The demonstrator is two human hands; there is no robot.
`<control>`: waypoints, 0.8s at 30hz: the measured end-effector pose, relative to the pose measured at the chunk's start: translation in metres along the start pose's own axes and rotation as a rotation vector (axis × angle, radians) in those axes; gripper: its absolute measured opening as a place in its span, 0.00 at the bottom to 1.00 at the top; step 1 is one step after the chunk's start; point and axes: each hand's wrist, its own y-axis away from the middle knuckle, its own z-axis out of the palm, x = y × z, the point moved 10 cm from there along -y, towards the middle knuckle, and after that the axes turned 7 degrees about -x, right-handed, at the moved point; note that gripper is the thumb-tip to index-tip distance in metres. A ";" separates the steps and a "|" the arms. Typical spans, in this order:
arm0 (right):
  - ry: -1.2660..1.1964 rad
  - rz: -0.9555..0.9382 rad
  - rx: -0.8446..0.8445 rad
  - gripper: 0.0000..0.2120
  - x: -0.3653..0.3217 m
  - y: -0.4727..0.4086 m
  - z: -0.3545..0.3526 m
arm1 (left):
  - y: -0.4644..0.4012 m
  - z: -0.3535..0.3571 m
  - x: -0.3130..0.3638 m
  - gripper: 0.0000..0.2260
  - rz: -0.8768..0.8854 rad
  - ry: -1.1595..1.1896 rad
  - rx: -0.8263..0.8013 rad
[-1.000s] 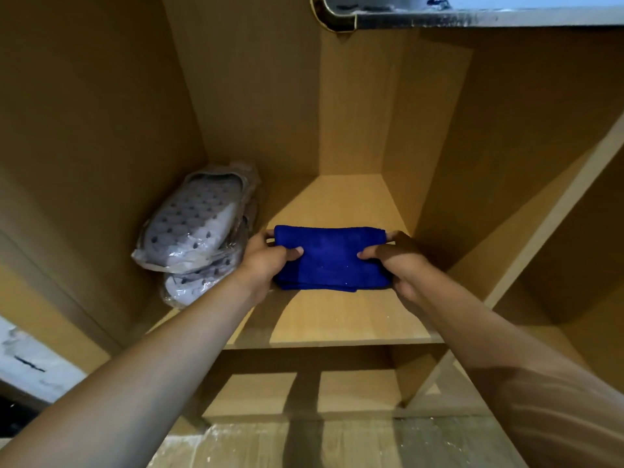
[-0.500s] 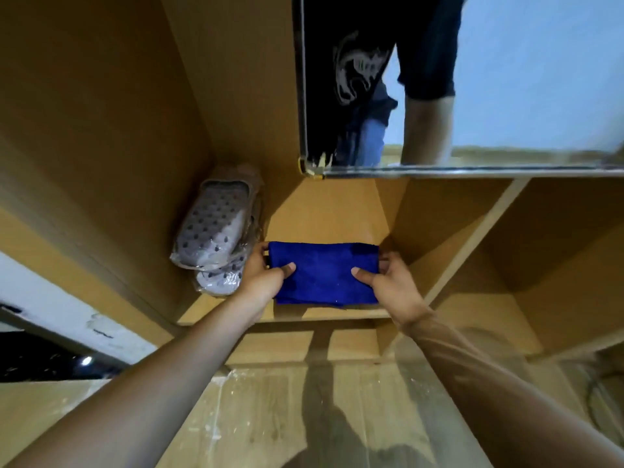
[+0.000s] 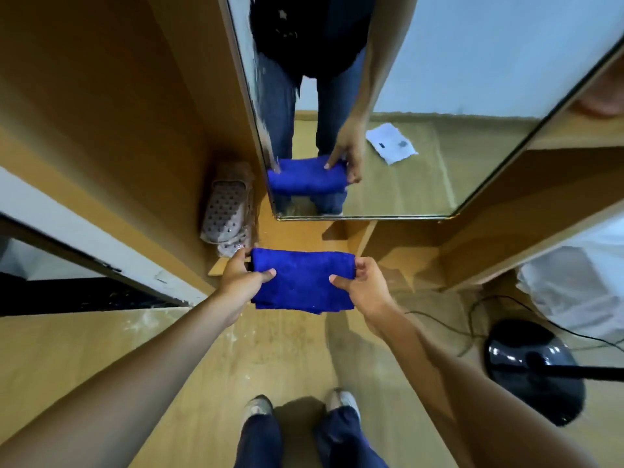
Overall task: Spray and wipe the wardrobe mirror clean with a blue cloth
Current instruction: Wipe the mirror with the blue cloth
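Blue cloth (image 3: pixel 302 281), folded into a flat oblong, hangs in the air between both hands, in front of the wardrobe's lower shelf (image 3: pixel 398 265) and below the bottom edge of the mirror (image 3: pixel 439 106). Its long axis runs left to right, parallel to that bottom edge. The left hand (image 3: pixel 241 276) pinches the left short end, thumb on top and fingers (image 3: pixel 243 255) curled behind; the right hand (image 3: pixel 366 285) pinches the right short end the same way, so both sets of fingers are clamped on the cloth.

The mirror lies straight ahead of and above the cloth, its left edge (image 3: pixel 250 106) running up beside the wooden side panel (image 3: pixel 118 106), where a band of streaks or droplets shows on the glass. The left hand looks nearer that streaked edge; the right sits under the middle of the glass.

Open room lies above the cloth, with nothing between it and the glass. A pair of bagged slippers (image 3: pixel 228 211) rests at the shelf's left end, just beyond the left hand. A black fan base (image 3: pixel 533 369) with its cord stands on the floor (image 3: pixel 169 349) to the right, well apart from the hands. No spray bottle is in view, so the spraying step probably calls for freeing one hand first.
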 end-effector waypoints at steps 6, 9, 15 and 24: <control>-0.039 0.033 -0.017 0.29 -0.051 0.068 -0.023 | 0.082 -0.012 0.047 0.24 0.012 0.011 -0.007; -0.158 0.055 -0.101 0.23 -0.076 0.102 -0.024 | 0.115 -0.019 0.074 0.23 0.045 0.027 -0.009; -0.311 -0.114 -0.150 0.15 -0.127 0.168 -0.029 | 0.168 -0.029 0.128 0.21 0.149 0.062 -0.065; -0.439 -0.273 -0.185 0.18 -0.179 0.228 -0.051 | 0.226 -0.013 0.187 0.15 0.271 0.060 -0.157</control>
